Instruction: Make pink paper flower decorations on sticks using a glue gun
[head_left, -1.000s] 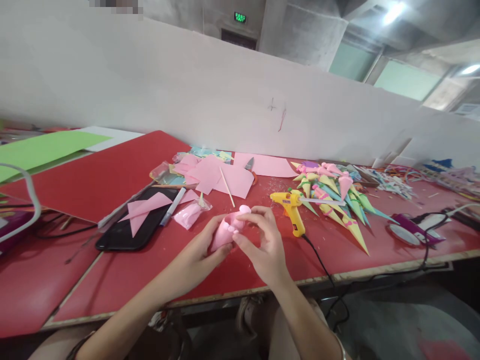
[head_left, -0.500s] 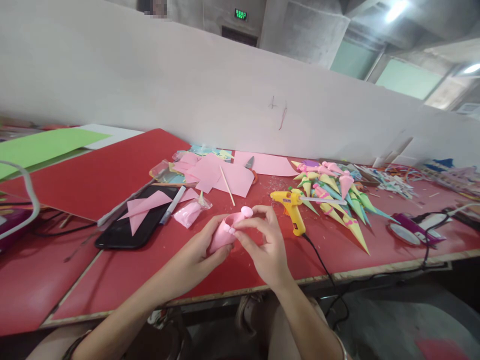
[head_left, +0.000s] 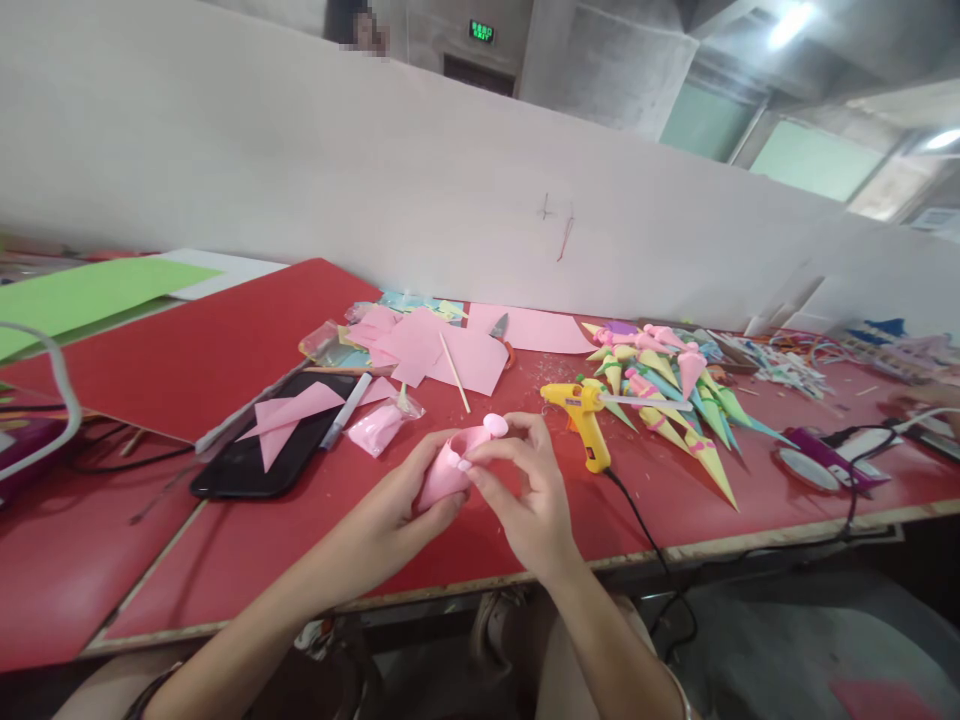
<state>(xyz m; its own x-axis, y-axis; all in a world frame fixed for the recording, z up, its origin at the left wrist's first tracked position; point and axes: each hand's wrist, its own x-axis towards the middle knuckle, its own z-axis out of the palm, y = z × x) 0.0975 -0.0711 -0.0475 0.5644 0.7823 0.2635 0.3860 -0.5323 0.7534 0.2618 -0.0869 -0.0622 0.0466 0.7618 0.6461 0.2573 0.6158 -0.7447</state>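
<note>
My left hand (head_left: pixel 409 490) is wrapped round a rolled pink paper cone (head_left: pixel 441 482), its open end tilted up to the right. At the rim of the cone, my right hand (head_left: pixel 534 490) pinches a small pink lump (head_left: pixel 465 465) between thumb and finger; it looks like soft clay. A round, pale pink ball (head_left: pixel 495 425) shows just above the right fingers, by the far side of the rim. What holds the ball there is hidden. A yellow glue gun (head_left: pixel 589 420) lies to the right of my hands. A bag of pink clay (head_left: pixel 377 428) lies to their left.
Several finished-looking paper cones (head_left: pixel 686 405) in yellow, green and pink are heaped at the right. Pink paper sheets (head_left: pixel 450 350), scissors (head_left: pixel 501 325) and a thin stick (head_left: pixel 454 372) lie behind. A black tray (head_left: pixel 255 478) stands left, below a white partition (head_left: pixel 450 180).
Both hands stay nearly in place on the cone, the right fingers shifting only slightly at the rim. Behind the partition, a person has moved to the right.
</note>
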